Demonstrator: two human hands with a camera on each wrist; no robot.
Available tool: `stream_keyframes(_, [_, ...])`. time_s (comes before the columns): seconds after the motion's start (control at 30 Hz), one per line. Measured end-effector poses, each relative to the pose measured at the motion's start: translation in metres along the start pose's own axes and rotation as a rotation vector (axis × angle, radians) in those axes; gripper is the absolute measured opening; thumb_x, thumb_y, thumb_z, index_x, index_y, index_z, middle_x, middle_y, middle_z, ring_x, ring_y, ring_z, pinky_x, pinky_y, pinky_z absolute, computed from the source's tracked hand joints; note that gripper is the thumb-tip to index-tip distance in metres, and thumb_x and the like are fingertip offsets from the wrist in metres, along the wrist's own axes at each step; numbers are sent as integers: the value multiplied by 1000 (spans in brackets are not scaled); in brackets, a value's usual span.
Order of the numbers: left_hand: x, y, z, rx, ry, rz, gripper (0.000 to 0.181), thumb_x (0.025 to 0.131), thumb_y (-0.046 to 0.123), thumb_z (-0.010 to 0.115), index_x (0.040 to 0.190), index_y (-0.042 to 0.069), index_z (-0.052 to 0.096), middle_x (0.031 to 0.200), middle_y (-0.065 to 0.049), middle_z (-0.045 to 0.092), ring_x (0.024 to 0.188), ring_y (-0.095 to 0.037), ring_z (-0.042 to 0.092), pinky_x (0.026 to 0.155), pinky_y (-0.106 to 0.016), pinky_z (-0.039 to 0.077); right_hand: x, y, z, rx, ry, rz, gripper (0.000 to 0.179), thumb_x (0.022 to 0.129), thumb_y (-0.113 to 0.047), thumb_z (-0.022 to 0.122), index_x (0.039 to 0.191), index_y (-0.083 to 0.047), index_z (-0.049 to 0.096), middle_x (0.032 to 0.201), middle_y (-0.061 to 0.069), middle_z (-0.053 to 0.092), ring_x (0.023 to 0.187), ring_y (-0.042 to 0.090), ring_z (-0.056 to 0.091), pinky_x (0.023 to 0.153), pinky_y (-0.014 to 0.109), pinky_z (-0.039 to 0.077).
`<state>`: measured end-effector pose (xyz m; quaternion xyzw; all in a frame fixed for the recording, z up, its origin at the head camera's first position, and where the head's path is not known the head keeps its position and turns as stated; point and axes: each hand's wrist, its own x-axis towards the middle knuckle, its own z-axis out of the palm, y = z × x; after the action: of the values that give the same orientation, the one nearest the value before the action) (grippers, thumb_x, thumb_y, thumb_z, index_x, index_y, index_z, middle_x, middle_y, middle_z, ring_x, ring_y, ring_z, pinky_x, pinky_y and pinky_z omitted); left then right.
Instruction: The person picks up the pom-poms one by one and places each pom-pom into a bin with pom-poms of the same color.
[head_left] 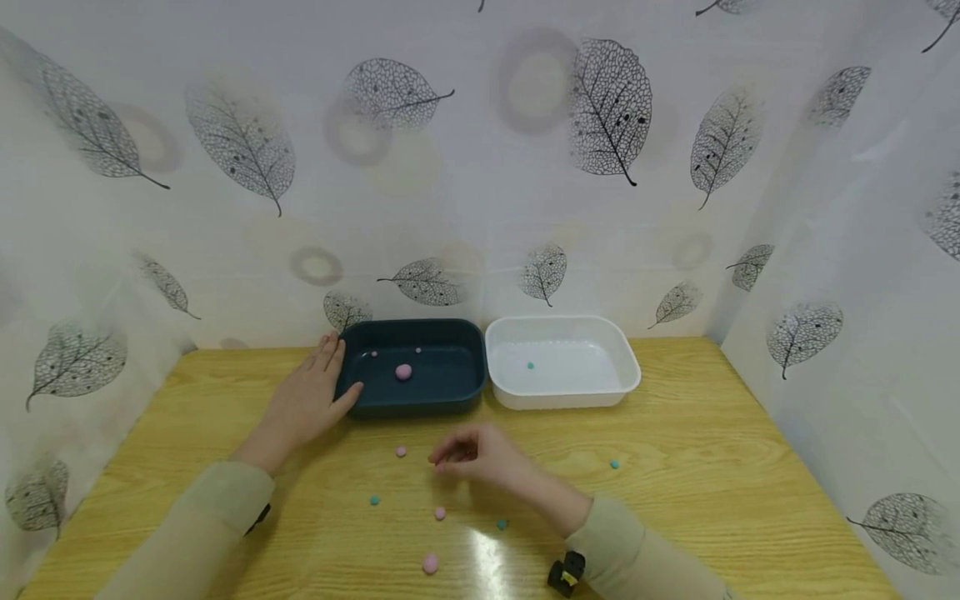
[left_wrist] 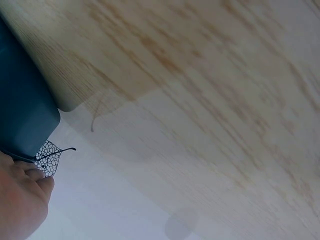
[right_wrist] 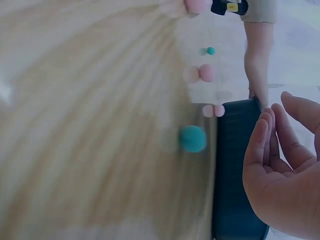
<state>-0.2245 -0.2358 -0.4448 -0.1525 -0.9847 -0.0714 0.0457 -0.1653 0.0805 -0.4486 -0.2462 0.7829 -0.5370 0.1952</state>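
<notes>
My left hand (head_left: 303, 404) rests against the left side of a dark blue tray (head_left: 480, 392), fingers fairly straight along its wall and thumb over the front corner. In the left wrist view its fingertips touch the tray's edge. Over the table in front of the trays hovers my right hand (head_left: 483, 454), fingers loosely bent toward the thumb. The right wrist view shows a small gap between thumb and fingertips, with no ball seen there. Nearby on the table lie a small pink ball (head_left: 401, 452), another pink ball (head_left: 440, 513) and a teal ball (right_wrist: 192, 139).
A white tray (head_left: 628, 387) holding one teal ball (head_left: 531, 365) stands right beside the dark one. Inside the dark tray are a larger pink ball (head_left: 403, 372) and two tiny ones. More small balls dot the wooden table (head_left: 697, 467); a leaf-print curtain (head_left: 480, 167) encloses its back and sides.
</notes>
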Motion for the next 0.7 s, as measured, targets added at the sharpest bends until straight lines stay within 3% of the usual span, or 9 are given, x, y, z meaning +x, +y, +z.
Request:
stream_keyframes(0.13, [1,-1,1,0,3,2,82,109,44,51,161,-15,27,172,-33,20,161,-49,21,131,-60,27,-1,7,2,-20,-22,-19,14,94,-1,78,106,4,79,104,20,80,81,-3,67,76,15,58])
stream_keyframes(0.7, [0,0,0,0,-4,-3,82,109,44,52,161,-15,27,172,-33,20,161,-49,21,131,-59,27,-11,17,7,15,-90,95,16,95,-5,77,110,-1,80,101,12,81,80,1,68,73,15,56])
